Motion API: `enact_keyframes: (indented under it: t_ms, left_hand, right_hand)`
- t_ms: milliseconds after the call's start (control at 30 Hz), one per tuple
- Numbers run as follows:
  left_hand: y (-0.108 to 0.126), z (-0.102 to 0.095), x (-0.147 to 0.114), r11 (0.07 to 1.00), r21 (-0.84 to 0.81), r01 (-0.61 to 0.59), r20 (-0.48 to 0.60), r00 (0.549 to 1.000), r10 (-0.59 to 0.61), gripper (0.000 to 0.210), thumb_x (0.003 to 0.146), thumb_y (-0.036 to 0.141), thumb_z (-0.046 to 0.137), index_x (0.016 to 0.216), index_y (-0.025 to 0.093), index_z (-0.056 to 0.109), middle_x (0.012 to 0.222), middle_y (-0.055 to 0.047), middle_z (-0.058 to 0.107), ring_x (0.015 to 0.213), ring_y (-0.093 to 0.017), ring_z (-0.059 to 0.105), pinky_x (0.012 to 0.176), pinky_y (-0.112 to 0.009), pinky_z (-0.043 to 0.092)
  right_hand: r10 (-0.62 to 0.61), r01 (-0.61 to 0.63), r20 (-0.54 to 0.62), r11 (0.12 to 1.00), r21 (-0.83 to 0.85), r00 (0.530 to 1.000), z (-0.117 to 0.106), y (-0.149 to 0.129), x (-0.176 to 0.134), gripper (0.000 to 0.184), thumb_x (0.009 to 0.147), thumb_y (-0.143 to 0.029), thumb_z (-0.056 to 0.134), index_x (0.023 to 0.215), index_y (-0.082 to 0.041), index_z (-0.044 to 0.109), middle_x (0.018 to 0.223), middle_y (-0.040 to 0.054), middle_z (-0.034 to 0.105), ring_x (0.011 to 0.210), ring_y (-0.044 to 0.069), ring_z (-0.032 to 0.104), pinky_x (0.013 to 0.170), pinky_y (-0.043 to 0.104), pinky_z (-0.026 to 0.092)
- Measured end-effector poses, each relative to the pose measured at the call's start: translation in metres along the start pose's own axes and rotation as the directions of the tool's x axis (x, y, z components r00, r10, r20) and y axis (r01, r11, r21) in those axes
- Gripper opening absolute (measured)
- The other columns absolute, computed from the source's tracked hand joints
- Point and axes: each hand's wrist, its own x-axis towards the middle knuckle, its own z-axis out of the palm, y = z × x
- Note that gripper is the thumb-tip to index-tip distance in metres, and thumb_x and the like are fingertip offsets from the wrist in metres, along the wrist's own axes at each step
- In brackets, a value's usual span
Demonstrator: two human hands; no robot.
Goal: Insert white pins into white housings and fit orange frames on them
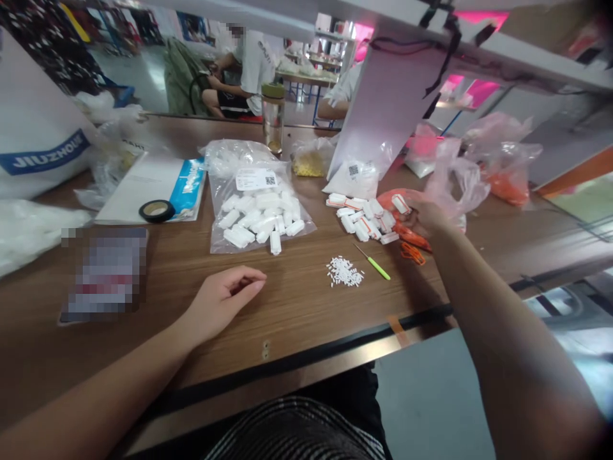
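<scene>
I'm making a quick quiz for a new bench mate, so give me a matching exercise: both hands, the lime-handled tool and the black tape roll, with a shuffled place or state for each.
1. Right hand
2. Left hand
3. Lime-handled tool
4. Black tape roll

A. Lies beside the pile of tiny white pieces
B. Lies on the white-and-blue packet
C. Slightly curled, with nothing visible in its grasp
D. Holds a white block with an orange stripe

Pairs: 1-D, 2-C, 3-A, 4-B
</scene>
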Motion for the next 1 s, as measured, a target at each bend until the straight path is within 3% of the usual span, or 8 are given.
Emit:
enact_keyframes:
  t_ms: [100,200,267,367,467,600,733,1000]
  left_hand:
    - [0.001,0.001,-0.001,1.0,-0.027,0.001,-0.018,1.0,-0.001,0.024,0.088,0.041,0.062,0.102,0.024,0.07,0.096,-0.002,0.075,0.089,-0.019,0.069,0.084,-0.035,0.054]
    - [0.0,0.001,-0.001,0.999,-0.053,0.002,-0.03,1.0,-0.003,0.025,0.086,0.042,0.063,0.101,0.023,0.071,0.096,-0.004,0.075,0.088,-0.02,0.07,0.083,-0.037,0.055]
    - [-0.001,0.001,0.0,0.998,-0.061,0.0,-0.03,1.0,-0.002,0.026,0.086,0.041,0.063,0.102,0.023,0.071,0.096,-0.005,0.075,0.087,-0.021,0.07,0.081,-0.037,0.056]
    - [-0.002,0.001,0.001,0.997,-0.079,-0.004,-0.032,1.0,0.001,0.025,0.086,0.04,0.063,0.102,0.022,0.071,0.096,-0.005,0.074,0.087,-0.02,0.069,0.079,-0.035,0.057]
    - [0.0,0.001,0.001,0.995,-0.097,0.008,-0.032,0.999,-0.011,0.025,0.086,0.038,0.063,0.102,0.02,0.07,0.094,-0.006,0.074,0.085,-0.018,0.068,0.077,-0.033,0.056]
    - [0.003,0.0,0.0,0.996,-0.083,0.033,-0.024,0.999,-0.035,0.025,0.086,0.038,0.063,0.103,0.021,0.07,0.094,-0.005,0.073,0.082,-0.017,0.067,0.076,-0.031,0.056]
    - [0.004,0.0,0.0,0.997,-0.07,0.034,-0.035,0.999,-0.037,0.026,0.086,0.041,0.064,0.102,0.021,0.07,0.095,-0.005,0.074,0.084,-0.018,0.068,0.079,-0.034,0.056]
    - [0.0,0.0,0.0,0.997,-0.065,0.05,-0.038,0.998,-0.053,0.029,0.085,0.043,0.065,0.104,0.022,0.07,0.096,-0.005,0.074,0.087,-0.019,0.069,0.077,-0.033,0.056]
  right_hand:
    - [-0.041,0.041,-0.007,0.999,-0.028,0.999,-0.001,0.015,-0.028,0.018,0.086,-0.031,0.061,0.093,-0.016,0.069,0.081,0.0079,0.073,0.052,0.012,0.056,0.044,0.023,0.043]
    - [-0.176,0.163,-0.126,0.981,-0.104,0.976,0.011,0.026,-0.051,0.04,0.078,-0.035,0.069,0.114,-0.018,0.066,0.093,0.0085,0.075,0.061,0.016,0.062,0.051,0.028,0.05]
    - [-0.412,0.346,-0.187,0.887,-0.305,0.892,0.025,0.029,-0.066,0.057,0.073,-0.036,0.075,0.125,-0.018,0.063,0.105,0.0107,0.074,0.077,0.021,0.067,0.066,0.035,0.056]
    - [-0.702,0.533,-0.056,0.588,-0.608,0.71,0.046,0.029,-0.088,0.062,0.077,-0.036,0.073,0.135,-0.017,0.058,0.111,0.0131,0.074,0.086,0.026,0.069,0.079,0.043,0.056]
    - [-0.768,0.613,0.089,0.429,-0.664,0.635,0.061,0.028,-0.1,0.062,0.081,-0.034,0.072,0.139,-0.02,0.054,0.111,0.0117,0.075,0.082,0.025,0.071,0.078,0.042,0.057]
    - [-0.828,0.71,0.165,0.338,-0.617,0.537,0.068,0.031,-0.104,0.049,0.081,-0.035,0.073,0.126,-0.02,0.063,0.105,0.0117,0.076,0.082,0.025,0.072,0.076,0.039,0.058]
    - [-0.821,0.698,0.189,0.309,-0.646,0.538,0.071,0.033,-0.105,0.028,0.084,-0.038,0.07,0.105,-0.02,0.071,0.091,0.0093,0.077,0.079,0.024,0.073,0.073,0.038,0.058]
    - [-0.788,0.689,0.221,0.32,-0.65,0.575,0.074,0.03,-0.113,0.026,0.086,-0.041,0.067,0.105,-0.023,0.072,0.092,0.0062,0.077,0.082,0.024,0.073,0.075,0.038,0.056]
